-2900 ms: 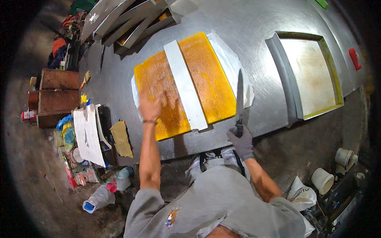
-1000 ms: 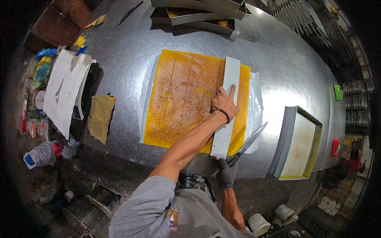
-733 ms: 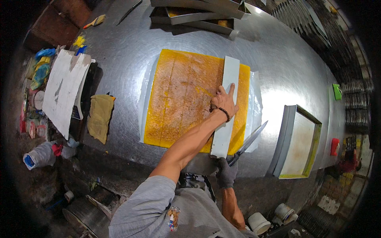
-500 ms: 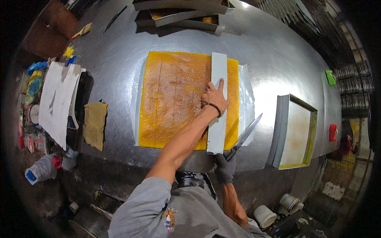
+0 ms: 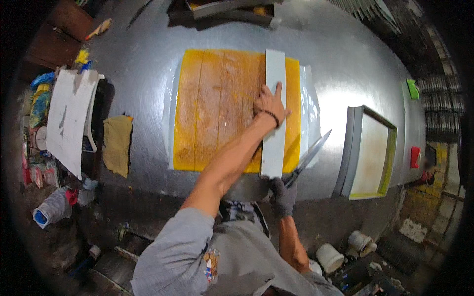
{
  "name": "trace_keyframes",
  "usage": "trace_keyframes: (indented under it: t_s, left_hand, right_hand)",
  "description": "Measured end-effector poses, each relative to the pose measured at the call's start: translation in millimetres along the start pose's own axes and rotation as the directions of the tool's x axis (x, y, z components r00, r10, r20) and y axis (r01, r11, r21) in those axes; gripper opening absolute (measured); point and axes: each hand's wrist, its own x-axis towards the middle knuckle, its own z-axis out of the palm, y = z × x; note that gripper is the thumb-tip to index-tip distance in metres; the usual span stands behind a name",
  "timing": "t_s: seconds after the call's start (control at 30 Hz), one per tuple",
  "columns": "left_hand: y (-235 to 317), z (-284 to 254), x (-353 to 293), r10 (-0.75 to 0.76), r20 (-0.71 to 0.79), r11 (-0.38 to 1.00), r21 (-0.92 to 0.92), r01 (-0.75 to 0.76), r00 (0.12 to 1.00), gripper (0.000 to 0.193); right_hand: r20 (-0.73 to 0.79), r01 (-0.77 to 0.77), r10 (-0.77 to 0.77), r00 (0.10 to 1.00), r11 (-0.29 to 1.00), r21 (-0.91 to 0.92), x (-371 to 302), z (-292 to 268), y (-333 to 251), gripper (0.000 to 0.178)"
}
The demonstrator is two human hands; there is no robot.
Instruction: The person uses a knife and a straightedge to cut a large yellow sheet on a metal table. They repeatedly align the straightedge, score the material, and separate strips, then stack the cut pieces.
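A large rectangular slab of yellow sponge cake (image 5: 210, 113) with a browned top lies on a pale sheet (image 5: 309, 93). Straight lengthwise lines run down its left and middle parts. Across its right side lies a long, flat metal strip (image 5: 273, 153), its near end reaching past the cake's near edge. My bare left hand (image 5: 269, 104) presses on the strip with fingers spread. In a dark grey glove, my right hand (image 5: 283, 198) grips a long knife (image 5: 312, 154) beside the strip's near end. Its blade points up and right, past the cake's near right corner.
A shallow rectangular tray (image 5: 351, 153) stands on the metal table at right. Left of the cake is a brown cloth (image 5: 117, 145), with a white board (image 5: 71, 123) beyond it. Stacked pans (image 5: 232, 16) sit at the far side. A brush (image 5: 100, 28) lies far left.
Everything in the picture sits somewhat higher as the view has shifted. Both hands, the knife and the strip keep about the same places relative to the cake.
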Motion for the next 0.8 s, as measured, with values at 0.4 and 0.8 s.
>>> trace_keyframes:
  t_s: [0.4, 0.8]
  left_hand:
    - [-7, -8, 9, 0.051, 0.099, 0.999, 0.003, -0.052, 0.994, 0.108]
    - [-16, -5, 6, 0.081, 0.131, 0.997, 0.000, -0.082, 0.988, 0.106]
  right_hand:
    - [-0.042, -0.009, 0.002, 0.999, 0.984, -0.176, 26, -40, 52, 0.029]
    - [-0.077, -0.039, 0.032, 0.997, 0.995, -0.089, 16, -33, 48, 0.030]
